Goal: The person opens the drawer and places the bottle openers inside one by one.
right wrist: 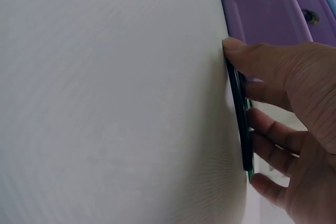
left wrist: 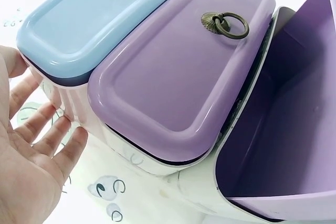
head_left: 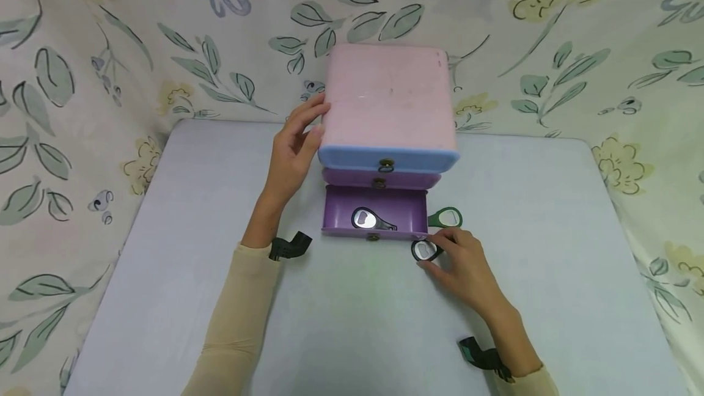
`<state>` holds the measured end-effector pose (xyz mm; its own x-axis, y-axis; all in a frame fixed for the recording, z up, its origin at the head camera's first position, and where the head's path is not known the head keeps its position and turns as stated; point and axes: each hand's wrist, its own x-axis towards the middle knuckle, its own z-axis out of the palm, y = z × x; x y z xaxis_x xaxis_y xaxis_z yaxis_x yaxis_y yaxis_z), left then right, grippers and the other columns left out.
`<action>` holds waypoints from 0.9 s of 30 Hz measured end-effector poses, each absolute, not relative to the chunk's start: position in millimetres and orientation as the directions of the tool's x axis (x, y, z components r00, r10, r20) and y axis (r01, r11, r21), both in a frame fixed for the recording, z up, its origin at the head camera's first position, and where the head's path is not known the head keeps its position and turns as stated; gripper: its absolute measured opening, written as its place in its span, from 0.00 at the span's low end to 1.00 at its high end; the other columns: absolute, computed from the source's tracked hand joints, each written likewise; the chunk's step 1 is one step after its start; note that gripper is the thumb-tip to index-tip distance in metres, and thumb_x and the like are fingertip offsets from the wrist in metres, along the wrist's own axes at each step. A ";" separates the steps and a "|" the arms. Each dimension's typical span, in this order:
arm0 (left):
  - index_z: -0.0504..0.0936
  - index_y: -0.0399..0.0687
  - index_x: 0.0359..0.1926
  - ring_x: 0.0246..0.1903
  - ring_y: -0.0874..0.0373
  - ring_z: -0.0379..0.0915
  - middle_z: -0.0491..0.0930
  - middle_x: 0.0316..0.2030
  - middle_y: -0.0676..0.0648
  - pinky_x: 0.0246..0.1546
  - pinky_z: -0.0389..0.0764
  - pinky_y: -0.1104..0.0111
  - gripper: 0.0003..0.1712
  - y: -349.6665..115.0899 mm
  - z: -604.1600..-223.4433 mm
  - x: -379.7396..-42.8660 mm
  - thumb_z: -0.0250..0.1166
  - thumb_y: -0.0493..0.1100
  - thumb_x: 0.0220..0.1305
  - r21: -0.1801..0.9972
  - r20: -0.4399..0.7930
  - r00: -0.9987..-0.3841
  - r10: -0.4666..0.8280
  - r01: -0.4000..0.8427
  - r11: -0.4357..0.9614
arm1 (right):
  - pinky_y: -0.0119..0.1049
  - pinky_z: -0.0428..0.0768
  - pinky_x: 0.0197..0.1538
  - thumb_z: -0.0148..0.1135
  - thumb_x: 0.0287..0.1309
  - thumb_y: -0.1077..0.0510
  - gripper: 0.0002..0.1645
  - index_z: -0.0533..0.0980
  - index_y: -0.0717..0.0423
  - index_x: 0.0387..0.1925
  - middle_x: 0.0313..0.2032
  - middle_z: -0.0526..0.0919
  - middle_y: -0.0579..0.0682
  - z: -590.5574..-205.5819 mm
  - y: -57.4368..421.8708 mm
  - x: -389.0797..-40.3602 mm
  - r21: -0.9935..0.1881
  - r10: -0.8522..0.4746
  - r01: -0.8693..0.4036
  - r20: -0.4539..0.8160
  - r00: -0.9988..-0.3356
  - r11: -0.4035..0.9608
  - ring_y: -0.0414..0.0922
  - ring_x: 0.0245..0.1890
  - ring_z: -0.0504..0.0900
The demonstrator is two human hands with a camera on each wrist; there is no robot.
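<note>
A small pink-topped drawer cabinet (head_left: 389, 96) stands at the back of the table, its lowest purple drawer (head_left: 335, 212) pulled out. My left hand (head_left: 294, 148) rests against the cabinet's left side; in the left wrist view its fingers (left wrist: 42, 132) are loosely extended beside the blue top drawer (left wrist: 68, 35). Inside the open drawer lies a black bottle opener (head_left: 374, 220) with a silver head. My right hand (head_left: 462, 264) holds another black bottle opener (head_left: 425, 250) low at the drawer's front right corner, thumb and fingertips on its edges. A green bottle opener (head_left: 450, 217) lies right of the drawer.
The middle purple drawer (left wrist: 168, 72) is closed and has a brass ring pull (left wrist: 231, 25). A floral cloth (head_left: 220, 47) hangs behind and beside the white table (head_left: 352, 322). Black wrist mounts (head_left: 291, 245) sit on both forearms.
</note>
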<state>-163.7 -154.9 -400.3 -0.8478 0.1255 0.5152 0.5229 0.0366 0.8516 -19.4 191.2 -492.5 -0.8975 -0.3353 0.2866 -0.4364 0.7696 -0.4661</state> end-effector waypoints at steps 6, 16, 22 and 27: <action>0.76 0.33 0.70 0.78 0.53 0.66 0.69 0.77 0.42 0.70 0.78 0.68 0.24 -154.1 -400.6 -164.1 0.55 0.36 0.78 0.851 0.516 -0.847 0.129 0.524 0.035 | 0.62 0.73 0.60 0.87 0.45 0.55 0.28 0.86 0.59 0.49 0.47 0.84 0.57 -487.4 190.3 -17.1 -0.468 -0.292 -0.351 0.197 -0.936 0.811 0.58 0.50 0.81; 0.76 0.34 0.70 0.78 0.53 0.66 0.69 0.77 0.43 0.70 0.78 0.67 0.23 -154.4 -401.2 -163.9 0.55 0.35 0.78 0.851 0.516 -0.847 0.124 0.524 0.040 | 0.50 0.80 0.48 0.84 0.51 0.53 0.28 0.86 0.58 0.53 0.46 0.83 0.54 -482.8 192.4 -17.9 -0.442 -0.337 -0.357 0.127 -0.933 0.823 0.51 0.44 0.81; 0.76 0.34 0.70 0.78 0.53 0.66 0.69 0.77 0.43 0.70 0.78 0.68 0.23 -154.0 -403.1 -163.6 0.55 0.35 0.78 0.853 0.514 -0.848 0.128 0.521 0.032 | 0.49 0.86 0.48 0.83 0.52 0.51 0.28 0.86 0.58 0.53 0.47 0.84 0.54 -481.0 190.7 -19.4 -0.427 -0.356 -0.354 0.078 -0.931 0.832 0.50 0.45 0.84; 0.76 0.34 0.70 0.78 0.52 0.66 0.69 0.77 0.43 0.69 0.78 0.70 0.24 -153.4 -401.8 -163.9 0.55 0.37 0.78 0.853 0.515 -0.848 0.124 0.522 0.023 | 0.51 0.88 0.51 0.82 0.54 0.50 0.27 0.84 0.59 0.52 0.49 0.84 0.54 -477.5 189.5 -24.7 -0.436 -0.361 -0.339 0.034 -0.932 0.834 0.51 0.49 0.85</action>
